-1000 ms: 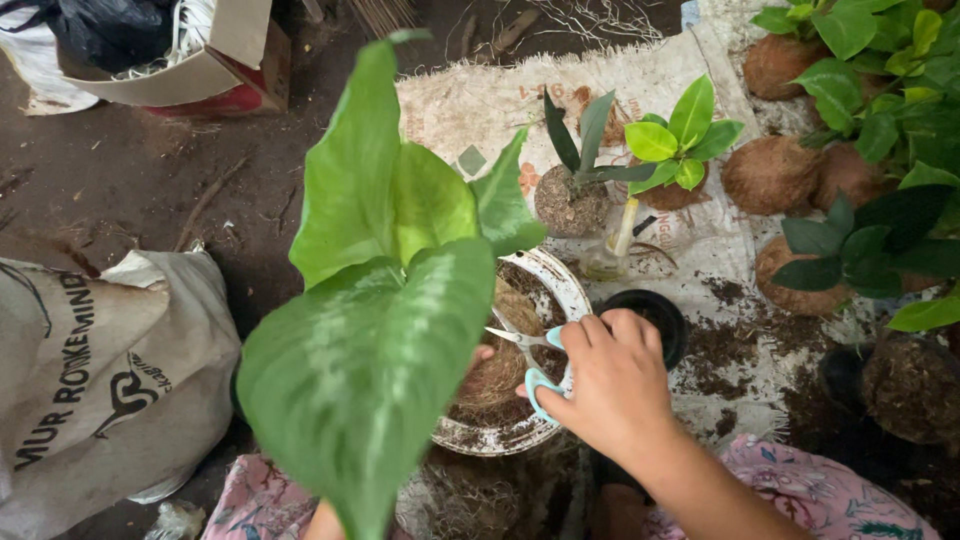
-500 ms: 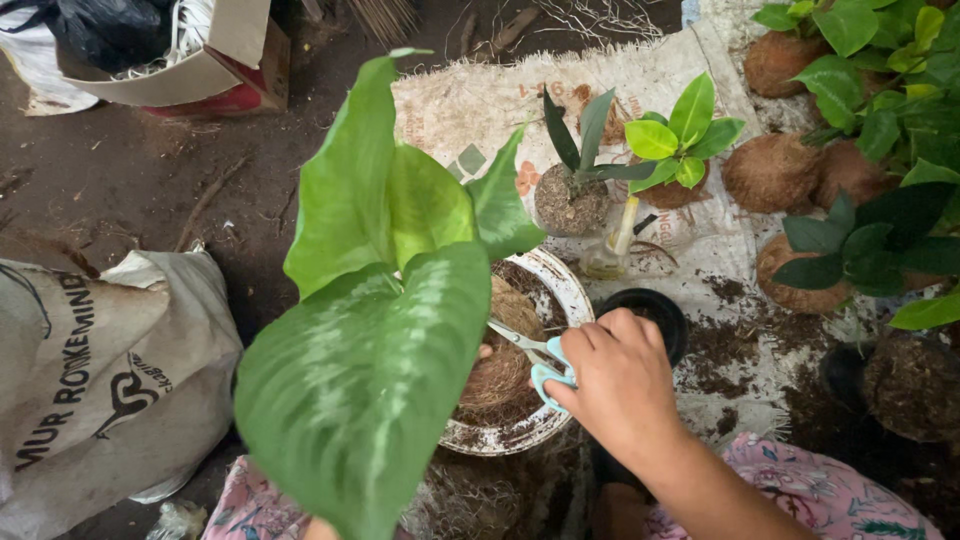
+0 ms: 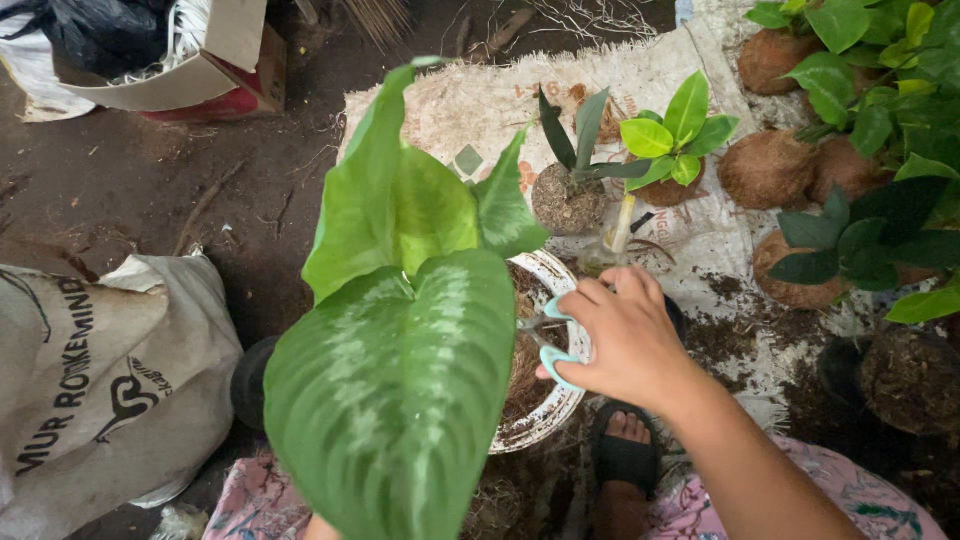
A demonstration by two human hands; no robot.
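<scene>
The right hand (image 3: 625, 340) grips pale blue scissors (image 3: 552, 335), fingers closed through the handles, blades pointing into the white bowl (image 3: 560, 400) of soil beneath the big-leaved plant (image 3: 400, 380). The left hand is hidden.

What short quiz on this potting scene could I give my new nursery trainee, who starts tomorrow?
1. True or false: the right hand holds pale blue-handled scissors.
2. What lies under the hand? A) a white bowl of brown fibre B) a metal bucket C) a glass jar
3. Which side of the picture shows the printed sack?

Key
1. True.
2. A: the white bowl holds coarse brown fibre, partly hidden by the big variegated leaf.
3. The left side; the printed sack lies on the dirt floor. The left hand is hidden behind the plant.
</scene>
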